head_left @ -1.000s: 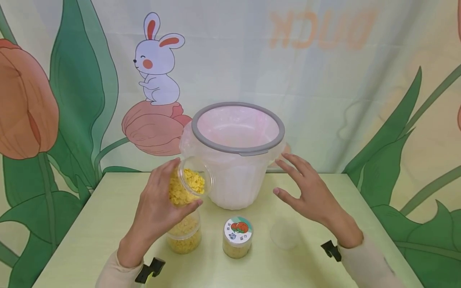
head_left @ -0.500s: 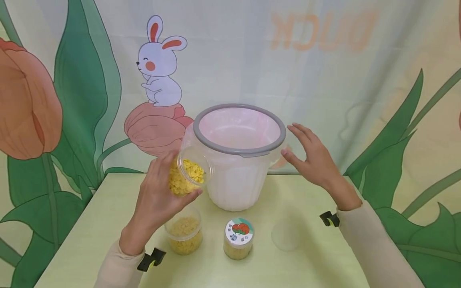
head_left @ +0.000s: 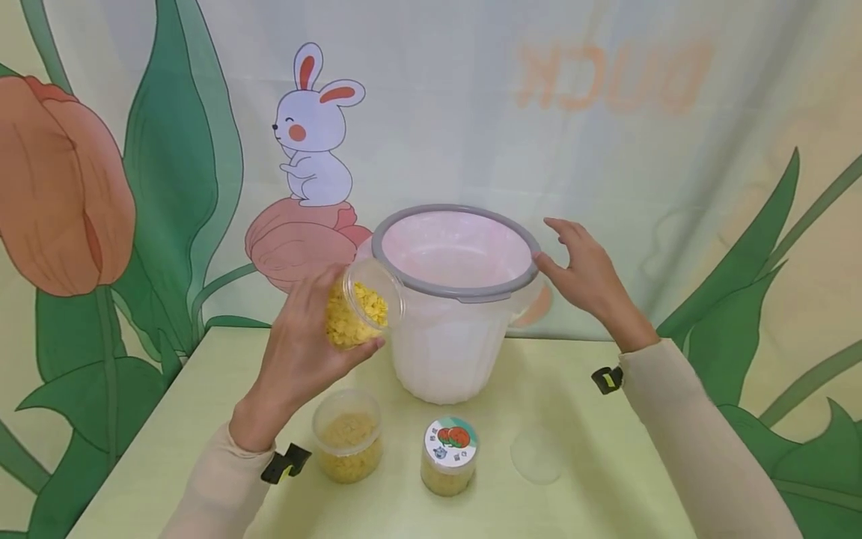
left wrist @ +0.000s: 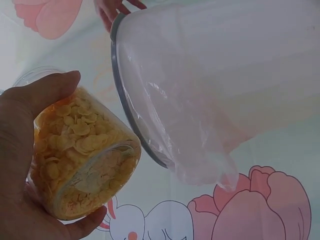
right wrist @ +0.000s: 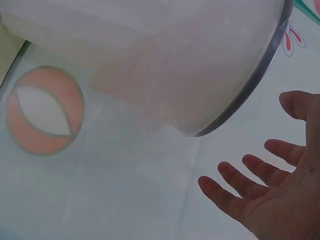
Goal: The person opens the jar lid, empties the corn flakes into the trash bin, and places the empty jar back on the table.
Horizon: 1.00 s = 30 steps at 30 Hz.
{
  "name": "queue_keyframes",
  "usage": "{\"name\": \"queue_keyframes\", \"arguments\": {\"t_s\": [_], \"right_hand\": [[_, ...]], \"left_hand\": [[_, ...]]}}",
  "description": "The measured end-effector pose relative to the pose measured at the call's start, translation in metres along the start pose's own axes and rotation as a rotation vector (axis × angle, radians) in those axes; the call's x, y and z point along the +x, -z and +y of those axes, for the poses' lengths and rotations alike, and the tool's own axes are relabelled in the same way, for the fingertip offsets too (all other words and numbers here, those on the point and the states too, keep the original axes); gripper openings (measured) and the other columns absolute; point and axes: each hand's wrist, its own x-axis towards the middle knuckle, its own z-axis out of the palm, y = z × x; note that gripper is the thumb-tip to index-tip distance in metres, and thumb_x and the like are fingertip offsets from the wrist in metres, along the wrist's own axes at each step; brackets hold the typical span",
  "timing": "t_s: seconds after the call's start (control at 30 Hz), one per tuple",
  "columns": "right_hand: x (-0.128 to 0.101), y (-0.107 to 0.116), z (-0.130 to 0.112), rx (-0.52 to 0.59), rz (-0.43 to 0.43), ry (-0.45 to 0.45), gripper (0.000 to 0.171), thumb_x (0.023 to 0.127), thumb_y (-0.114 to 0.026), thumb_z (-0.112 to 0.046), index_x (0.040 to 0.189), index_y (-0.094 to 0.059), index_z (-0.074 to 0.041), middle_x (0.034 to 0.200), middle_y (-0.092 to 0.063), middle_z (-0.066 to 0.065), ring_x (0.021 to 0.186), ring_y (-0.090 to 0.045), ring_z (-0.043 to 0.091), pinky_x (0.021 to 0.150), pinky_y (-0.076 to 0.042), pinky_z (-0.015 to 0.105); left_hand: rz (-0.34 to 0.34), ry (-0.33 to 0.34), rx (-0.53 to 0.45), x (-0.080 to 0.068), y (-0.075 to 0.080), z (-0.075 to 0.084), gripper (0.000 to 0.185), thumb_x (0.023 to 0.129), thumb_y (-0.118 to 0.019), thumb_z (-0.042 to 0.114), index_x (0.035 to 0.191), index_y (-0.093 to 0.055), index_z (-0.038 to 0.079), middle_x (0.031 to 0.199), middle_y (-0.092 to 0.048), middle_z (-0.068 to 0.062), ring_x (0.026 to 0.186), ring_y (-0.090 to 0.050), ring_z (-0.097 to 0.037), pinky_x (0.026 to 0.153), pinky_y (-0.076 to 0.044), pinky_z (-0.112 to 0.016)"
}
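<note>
My left hand (head_left: 303, 337) grips a clear plastic jar (left wrist: 82, 155) of yellow flakes that look like corn flakes. Held in the air, the jar tilts with its uncovered mouth toward the bin, and the flakes are still inside. A white trash bin (head_left: 444, 352) with a grey rim and a thin plastic liner stands at the table's back. The jar's mouth overlaps the bin's left side in the head view. Beside the bin's right rim is my right hand (head_left: 586, 269), fingers spread and holding nothing; in the right wrist view its fingertips (right wrist: 207, 185) are apart from the rim.
On the table (head_left: 222, 367), an uncovered clear tub (head_left: 346, 449) of pale yellow flakes stands at front left. A small jar (head_left: 449, 457) with a tomato-picture lid is at front centre. Right of it lies a round translucent lid (head_left: 536, 455). A printed curtain (head_left: 438, 135) hangs behind.
My right hand has risen from above the table to beside the bin's right rim. The left hand has lifted the jar slightly toward the bin's rim. The head view has shifted a little.
</note>
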Motion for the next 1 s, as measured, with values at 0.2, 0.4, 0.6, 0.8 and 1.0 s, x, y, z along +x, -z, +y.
{"name": "queue_keyframes", "arguments": {"t_s": [0.2, 0.4, 0.6, 0.8, 1.0], "right_hand": [[0.01, -0.001, 0.003, -0.024, -0.048, -0.034, 0.059, 0.099, -0.053, -0.035, 0.15, -0.038, -0.012, 0.155, -0.038, 0.014, 0.131, -0.049, 0.037, 0.104, -0.043, 0.057], [0.021, -0.006, 0.006, 0.017, -0.097, -0.113, 0.056, 0.1, -0.047, -0.033, 0.152, -0.036, -0.012, 0.156, -0.037, 0.015, 0.131, -0.05, 0.038, 0.105, -0.044, 0.056], [0.03, -0.008, 0.006, 0.051, -0.115, -0.168, 0.056, 0.101, -0.047, -0.03, 0.152, -0.035, -0.011, 0.153, -0.04, 0.017, 0.129, -0.053, 0.038, 0.104, -0.046, 0.055], [0.036, -0.011, 0.01, 0.067, -0.126, -0.218, 0.056, 0.1, -0.047, -0.03, 0.151, -0.037, -0.01, 0.15, -0.044, 0.018, 0.126, -0.057, 0.036, 0.104, -0.046, 0.052], [0.038, -0.016, 0.013, 0.058, -0.13, -0.248, 0.054, 0.1, -0.045, -0.033, 0.149, -0.039, -0.012, 0.146, -0.05, 0.018, 0.127, -0.054, 0.037, 0.106, -0.043, 0.054]], "left_hand": [[0.013, -0.024, -0.005, 0.01, -0.001, -0.002, 0.104, 0.06, -0.094, 0.035, 0.144, -0.039, 0.01, 0.129, -0.053, -0.014, 0.112, -0.05, -0.028, 0.084, -0.054, -0.048], [0.037, -0.024, -0.012, 0.023, 0.0, -0.005, 0.104, 0.06, -0.094, 0.033, 0.145, -0.038, 0.012, 0.124, -0.054, -0.017, 0.109, -0.052, -0.029, 0.078, -0.055, -0.05], [0.043, -0.016, 0.006, 0.04, 0.0, -0.01, 0.101, 0.062, -0.092, 0.032, 0.145, -0.038, 0.012, 0.121, -0.056, -0.019, 0.111, -0.052, -0.031, 0.084, -0.051, -0.051], [0.054, -0.035, -0.005, 0.051, 0.003, -0.015, 0.104, 0.062, -0.092, 0.032, 0.148, -0.036, 0.014, 0.137, -0.053, -0.013, 0.119, -0.05, -0.031, 0.096, -0.047, -0.051], [0.028, -0.024, 0.012, 0.06, 0.003, -0.018, 0.103, 0.065, -0.091, 0.034, 0.149, -0.035, 0.015, 0.139, -0.052, -0.012, 0.119, -0.049, -0.03, 0.096, -0.047, -0.048]]}}
